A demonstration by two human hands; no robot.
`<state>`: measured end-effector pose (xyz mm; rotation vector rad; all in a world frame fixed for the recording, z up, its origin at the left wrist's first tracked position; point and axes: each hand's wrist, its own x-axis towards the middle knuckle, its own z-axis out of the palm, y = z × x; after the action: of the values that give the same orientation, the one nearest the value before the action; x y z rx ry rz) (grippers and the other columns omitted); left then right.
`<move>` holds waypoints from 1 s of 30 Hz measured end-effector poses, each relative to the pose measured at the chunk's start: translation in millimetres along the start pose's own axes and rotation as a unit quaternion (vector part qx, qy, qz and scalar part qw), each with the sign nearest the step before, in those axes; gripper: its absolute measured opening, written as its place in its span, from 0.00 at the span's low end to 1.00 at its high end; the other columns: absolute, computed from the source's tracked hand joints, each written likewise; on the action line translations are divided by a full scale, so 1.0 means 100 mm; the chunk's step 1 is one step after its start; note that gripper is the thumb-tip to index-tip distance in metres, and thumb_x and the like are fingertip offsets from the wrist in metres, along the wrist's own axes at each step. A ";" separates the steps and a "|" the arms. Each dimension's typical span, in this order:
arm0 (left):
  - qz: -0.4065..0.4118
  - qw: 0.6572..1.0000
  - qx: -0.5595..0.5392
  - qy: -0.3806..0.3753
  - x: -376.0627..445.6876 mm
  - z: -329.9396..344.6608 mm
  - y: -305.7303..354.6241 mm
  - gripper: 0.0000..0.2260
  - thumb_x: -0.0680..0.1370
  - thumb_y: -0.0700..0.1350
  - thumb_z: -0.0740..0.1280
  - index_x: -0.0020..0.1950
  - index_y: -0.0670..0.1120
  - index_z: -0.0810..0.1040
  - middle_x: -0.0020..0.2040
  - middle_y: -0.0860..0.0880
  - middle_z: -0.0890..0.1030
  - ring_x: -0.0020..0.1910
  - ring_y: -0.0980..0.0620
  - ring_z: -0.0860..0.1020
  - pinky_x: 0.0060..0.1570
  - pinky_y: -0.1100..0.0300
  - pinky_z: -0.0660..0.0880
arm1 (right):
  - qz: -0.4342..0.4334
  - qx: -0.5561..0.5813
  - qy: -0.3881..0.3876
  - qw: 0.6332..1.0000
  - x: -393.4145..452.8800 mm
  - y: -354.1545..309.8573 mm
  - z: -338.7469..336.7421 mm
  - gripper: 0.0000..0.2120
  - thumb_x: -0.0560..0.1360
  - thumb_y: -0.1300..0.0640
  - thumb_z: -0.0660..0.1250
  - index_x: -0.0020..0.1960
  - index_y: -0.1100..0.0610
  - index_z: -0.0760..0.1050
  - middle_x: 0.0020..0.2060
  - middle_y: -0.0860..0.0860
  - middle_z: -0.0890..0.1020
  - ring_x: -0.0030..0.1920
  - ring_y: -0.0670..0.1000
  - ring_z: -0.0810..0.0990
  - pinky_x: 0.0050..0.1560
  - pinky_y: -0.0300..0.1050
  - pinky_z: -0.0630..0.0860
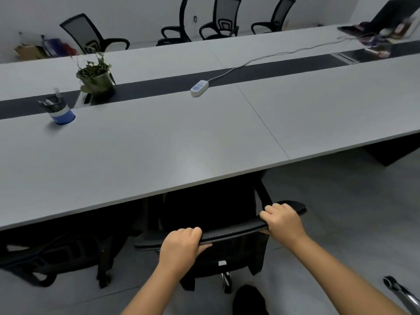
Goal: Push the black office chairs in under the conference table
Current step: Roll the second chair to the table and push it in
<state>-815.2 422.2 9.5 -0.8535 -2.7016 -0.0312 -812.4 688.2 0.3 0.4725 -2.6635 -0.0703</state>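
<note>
Both hands grasp the chair's top rail — left hand (179, 243), right hand (283, 220); chair (227, 235) lies directly ahead, rail crosswise, seat partly under the table (159, 155) — push forward.

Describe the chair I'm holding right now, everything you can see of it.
The chair is black, with a mesh-looking back and a textured top rail. It faces the table, seat already under the edge. The left hand and right hand each grip the rail. One armrest shows at right; a chrome caster base shows below.
</note>
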 end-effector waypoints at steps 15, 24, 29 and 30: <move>-0.016 0.999 0.031 0.005 1.24 0.35 -0.20 0.23 0.73 0.62 0.61 0.25 0.48 0.73 0.21 0.53 0.72 0.19 0.55 0.70 0.19 0.67 0.64 | -0.057 0.065 0.070 0.994 0.89 0.95 0.59 0.16 0.61 0.52 0.77 0.25 0.58 0.73 0.22 0.52 0.74 0.32 0.50 0.59 0.31 0.44 0.54; -0.012 0.999 0.013 0.035 1.24 0.35 -0.25 0.33 0.80 0.58 0.44 0.24 0.44 0.74 0.21 0.49 0.73 0.19 0.51 0.71 0.17 0.65 0.66 | -0.040 0.081 0.085 0.992 0.92 0.89 0.57 0.21 0.74 0.57 0.52 0.25 0.57 0.71 0.21 0.52 0.73 0.22 0.52 0.72 0.26 0.40 0.60; -0.031 0.996 -0.023 -0.084 1.21 0.29 -0.21 0.32 0.79 0.61 0.42 0.28 0.47 0.76 0.25 0.53 0.75 0.22 0.53 0.73 0.21 0.65 0.67 | -0.013 0.070 0.035 0.997 0.88 0.88 0.53 0.19 0.69 0.47 0.67 0.25 0.58 0.73 0.22 0.52 0.74 0.22 0.52 0.73 0.24 0.37 0.64; -0.038 0.992 -0.032 -0.113 1.23 0.25 -0.21 0.31 0.77 0.63 0.44 0.31 0.48 0.78 0.27 0.54 0.77 0.24 0.54 0.75 0.23 0.66 0.69 | 0.000 0.079 0.016 0.997 0.87 0.87 0.49 0.17 0.60 0.48 0.76 0.26 0.58 0.73 0.22 0.52 0.74 0.22 0.52 0.73 0.25 0.36 0.65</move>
<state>-929.2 476.4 23.2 -0.8174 -2.9590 -0.0409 -934.5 738.8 2.3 0.5197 -2.6498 0.1483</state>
